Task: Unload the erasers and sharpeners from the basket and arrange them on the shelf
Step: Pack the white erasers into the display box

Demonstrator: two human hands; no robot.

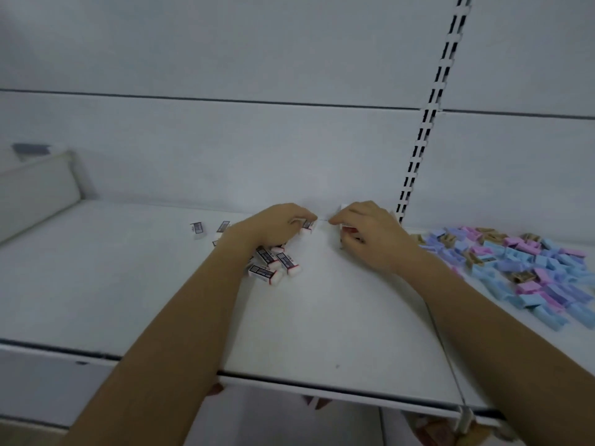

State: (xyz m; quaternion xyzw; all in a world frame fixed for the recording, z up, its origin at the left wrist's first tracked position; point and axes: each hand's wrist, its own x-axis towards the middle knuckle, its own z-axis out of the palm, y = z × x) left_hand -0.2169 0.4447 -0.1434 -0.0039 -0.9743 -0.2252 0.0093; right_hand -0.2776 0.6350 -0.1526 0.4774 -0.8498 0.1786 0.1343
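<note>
The loose erasers (273, 263) lay heaped on the shelf (322, 317), well left of the slotted upright (428, 130), partly under the left wrist. The left hand (273, 225) had its fingers curled round one eraser (308, 224), held at the back of the shelf, left of the upright. The right hand (370, 239), just left of the upright's foot, gripped a white block (345, 231) in bent fingers. I judged it to be erasers, though most of it was hidden.

Risks noted:
- The left forearm lay across the heap, so any sideways sweep could scatter it or push pieces towards the front lip.
- The two hands were almost touching, and the held pieces could knock each other askew.
- A stray eraser (197, 228) sat further left of the upright and could be overlooked.

The sharpeners (531, 268) lay in a loose spread right of the upright, close to the right forearm, so a careless withdrawal could drag some off. I could not identify the basket.
</note>
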